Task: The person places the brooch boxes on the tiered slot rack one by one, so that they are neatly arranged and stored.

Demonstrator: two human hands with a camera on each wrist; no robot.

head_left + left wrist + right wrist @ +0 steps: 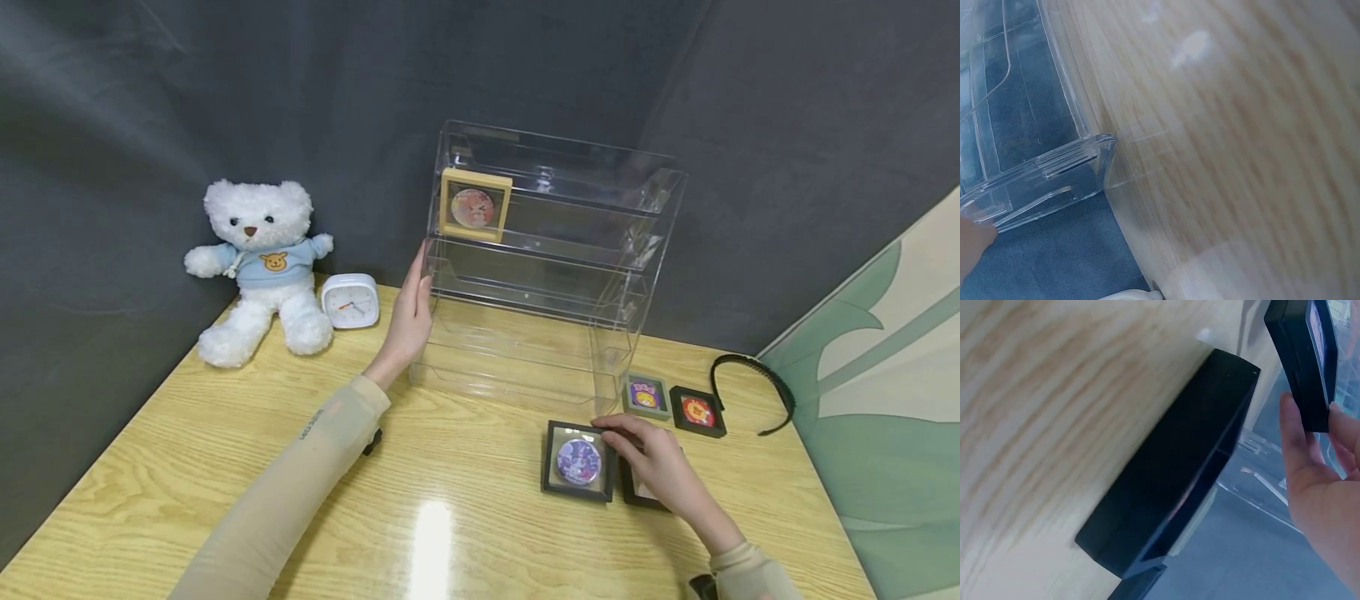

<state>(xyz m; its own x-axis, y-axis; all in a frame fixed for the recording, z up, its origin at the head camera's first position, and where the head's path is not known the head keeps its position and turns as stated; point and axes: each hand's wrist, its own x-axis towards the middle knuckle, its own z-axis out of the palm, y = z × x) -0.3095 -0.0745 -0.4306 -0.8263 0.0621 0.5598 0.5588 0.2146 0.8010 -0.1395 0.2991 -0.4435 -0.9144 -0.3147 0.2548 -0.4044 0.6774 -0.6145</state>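
A black square frame [551,492] with a round purple badge under its clear front hangs low over the table, its right edge pinched between the thumb and fingers of my right hand [660,471]. The right wrist view shows this grip on the frame's edge [1300,375]. Another black frame [1160,462] lies on the table just below that hand, partly hidden by it in the head view. My left hand [411,321], fingers straight, rests against the left side of a clear tiered display rack [525,383]. A yellow frame [507,208] with a pink badge stands at the left of an upper tier.
At the rack's front right corner lie a grey-green frame [647,410] and a black frame with a red picture [697,412]. A black headband [783,392] is farther right. To the left sit a white teddy bear [258,221] and a white clock [351,301].
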